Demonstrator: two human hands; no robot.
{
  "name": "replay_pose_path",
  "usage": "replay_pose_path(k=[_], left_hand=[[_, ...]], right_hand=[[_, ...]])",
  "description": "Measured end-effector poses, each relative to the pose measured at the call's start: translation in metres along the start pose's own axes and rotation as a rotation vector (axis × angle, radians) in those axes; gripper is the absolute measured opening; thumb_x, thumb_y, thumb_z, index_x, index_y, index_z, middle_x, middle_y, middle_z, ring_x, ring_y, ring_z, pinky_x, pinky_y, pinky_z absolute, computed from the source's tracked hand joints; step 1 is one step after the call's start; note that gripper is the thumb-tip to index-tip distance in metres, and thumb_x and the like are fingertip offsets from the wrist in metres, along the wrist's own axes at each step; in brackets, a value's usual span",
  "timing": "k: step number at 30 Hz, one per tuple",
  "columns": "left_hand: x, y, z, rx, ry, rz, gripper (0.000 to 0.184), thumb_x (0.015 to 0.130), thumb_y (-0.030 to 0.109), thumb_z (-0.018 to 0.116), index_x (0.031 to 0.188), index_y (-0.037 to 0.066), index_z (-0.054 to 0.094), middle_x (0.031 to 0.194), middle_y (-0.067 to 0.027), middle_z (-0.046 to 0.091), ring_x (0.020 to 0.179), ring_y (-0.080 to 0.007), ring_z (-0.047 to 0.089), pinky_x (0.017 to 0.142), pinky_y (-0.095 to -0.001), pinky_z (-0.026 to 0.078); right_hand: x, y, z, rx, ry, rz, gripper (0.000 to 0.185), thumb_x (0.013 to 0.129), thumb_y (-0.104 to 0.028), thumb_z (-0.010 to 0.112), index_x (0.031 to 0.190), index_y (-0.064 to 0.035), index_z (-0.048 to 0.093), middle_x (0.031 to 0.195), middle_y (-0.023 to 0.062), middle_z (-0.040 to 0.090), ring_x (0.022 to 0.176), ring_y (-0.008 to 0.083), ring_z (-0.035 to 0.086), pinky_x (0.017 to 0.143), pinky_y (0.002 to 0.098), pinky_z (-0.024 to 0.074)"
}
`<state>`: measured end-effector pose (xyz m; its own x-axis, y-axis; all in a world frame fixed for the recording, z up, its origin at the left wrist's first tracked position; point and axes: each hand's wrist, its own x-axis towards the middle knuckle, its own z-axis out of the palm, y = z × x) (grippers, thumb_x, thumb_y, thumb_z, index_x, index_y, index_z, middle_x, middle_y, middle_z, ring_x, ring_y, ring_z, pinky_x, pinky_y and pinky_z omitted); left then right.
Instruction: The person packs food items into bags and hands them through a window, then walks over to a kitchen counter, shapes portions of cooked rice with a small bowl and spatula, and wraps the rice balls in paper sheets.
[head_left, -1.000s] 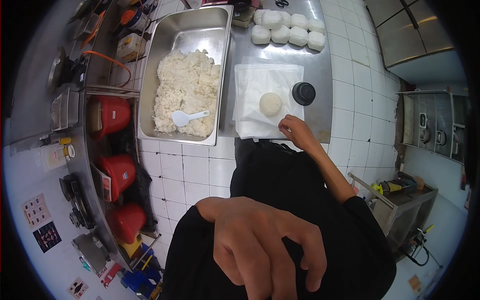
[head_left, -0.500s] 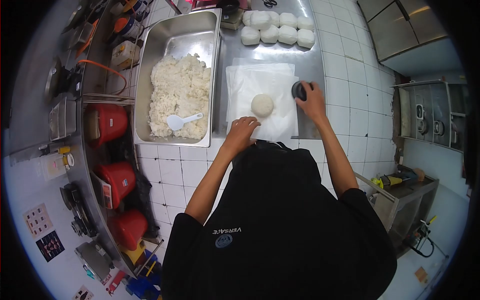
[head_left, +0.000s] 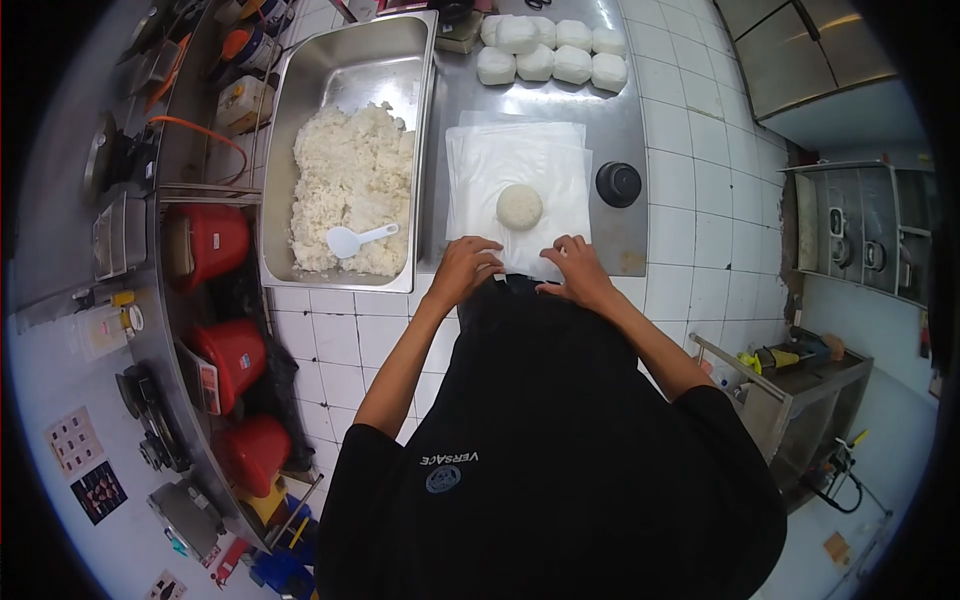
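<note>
A round mound of cooked rice (head_left: 519, 207) sits on a stack of white wrapping paper (head_left: 475, 160) at the table's near side. My left hand (head_left: 470, 266) grips the paper's near left edge with bent fingers. At the near right edge, my right hand (head_left: 580, 270) pinches the paper between thumb and fingers. A small black bowl (head_left: 619, 184) rests on the steel table (head_left: 622, 240), right of the paper and apart from both hands.
On the left stands a deep steel pan (head_left: 424, 150) of loose rice (head_left: 350, 185), with a white rice paddle (head_left: 362, 239) lying on it. Several wrapped white bundles (head_left: 553, 50) are at the table's far end. Red bins (head_left: 220, 245) line the left shelf.
My right hand has let go of the black bowl, now on the table, and moved to the paper's near edge. My left hand has shifted slightly left along that edge.
</note>
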<state>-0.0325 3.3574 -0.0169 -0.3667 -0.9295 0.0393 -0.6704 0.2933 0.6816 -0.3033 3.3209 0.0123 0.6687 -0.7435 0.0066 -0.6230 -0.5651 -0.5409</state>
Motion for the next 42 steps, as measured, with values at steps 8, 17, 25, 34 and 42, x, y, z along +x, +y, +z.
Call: replay_pose_path(k=[8,17,25,34,42], left_hand=[[0.017,0.024,-0.006,-0.172,0.266,-0.097,0.021,0.078,0.007,0.075,0.099,0.009,0.073,0.107,-0.004,0.069,0.102,-0.0256,0.061,0.095,-0.0406,0.043],[-0.007,0.006,-0.005,0.147,0.099,0.123,0.034,0.073,-0.003,0.07,0.104,0.01,0.072,0.102,-0.0041,0.067,0.104,-0.0268,0.061,0.095,-0.0416,0.045],[0.031,-0.029,0.008,-0.602,0.393,-0.506,0.021,0.093,0.018,0.069,0.099,-0.001,0.073,0.089,-0.0139,0.074,0.083,-0.0157,0.068,0.075,-0.0328,0.052],[0.056,0.019,0.01,0.121,0.616,-0.378,0.018,0.088,0.021,0.071,0.101,0.008,0.074,0.098,-0.0087,0.071,0.088,-0.0251,0.064,0.082,-0.0423,0.048],[0.069,0.031,0.035,0.361,0.414,0.023,0.022,0.087,0.016,0.068,0.109,0.014,0.07,0.109,0.0009,0.065,0.108,-0.0205,0.059,0.097,-0.0422,0.039]], right_hand=[[0.001,0.031,-0.002,0.017,0.312,-0.114,0.013,0.083,-0.014,0.072,0.095,-0.0101,0.069,0.089,0.0051,0.06,0.092,0.0251,0.057,0.082,0.0399,0.0444],[-0.017,0.047,-0.016,0.032,0.009,0.048,0.014,0.08,-0.01,0.071,0.094,-0.0091,0.073,0.09,0.007,0.059,0.095,0.0278,0.055,0.084,0.0407,0.0451],[0.036,0.063,-0.023,1.09,0.161,0.696,0.028,0.094,-0.03,0.069,0.097,-0.0028,0.074,0.1,0.0026,0.07,0.094,0.0138,0.064,0.083,0.0305,0.0505],[0.048,0.075,0.026,1.04,0.37,0.976,0.035,0.094,-0.035,0.069,0.089,0.0003,0.071,0.08,0.0031,0.067,0.077,0.0114,0.063,0.066,0.0289,0.0521],[0.072,0.066,0.02,0.952,0.821,0.777,0.04,0.091,-0.036,0.074,0.095,0.0037,0.069,0.076,0.0046,0.063,0.073,0.0103,0.057,0.068,0.025,0.0453]])
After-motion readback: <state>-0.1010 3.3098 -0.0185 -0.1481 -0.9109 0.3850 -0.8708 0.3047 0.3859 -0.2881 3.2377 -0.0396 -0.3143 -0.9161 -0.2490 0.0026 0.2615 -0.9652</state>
